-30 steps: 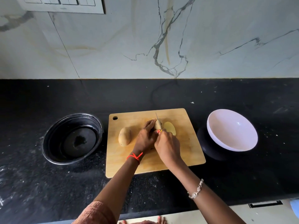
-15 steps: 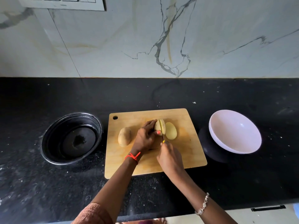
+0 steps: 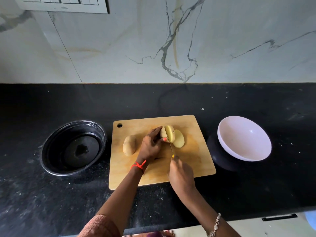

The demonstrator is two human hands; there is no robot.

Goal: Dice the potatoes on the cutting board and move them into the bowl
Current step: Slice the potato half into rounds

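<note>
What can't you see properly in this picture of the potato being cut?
Head view:
- Knife: the handle is hidden inside the right hand; the blade is too thin to show how deep it sits.
- Potato being cut: its left end is covered by the left hand.
- Black bowl: too dark to tell what the patch at its bottom is.
- Switch panel: cut off by the top edge.

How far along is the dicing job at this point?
Early stage. Done: one slab lies cut off on the cutting board. In hand: the left hand steadies the potato being sliced while the right hand draws the knife through it. Left: no dice yet, the whole potato is uncut, and the white bowl is empty.
</note>
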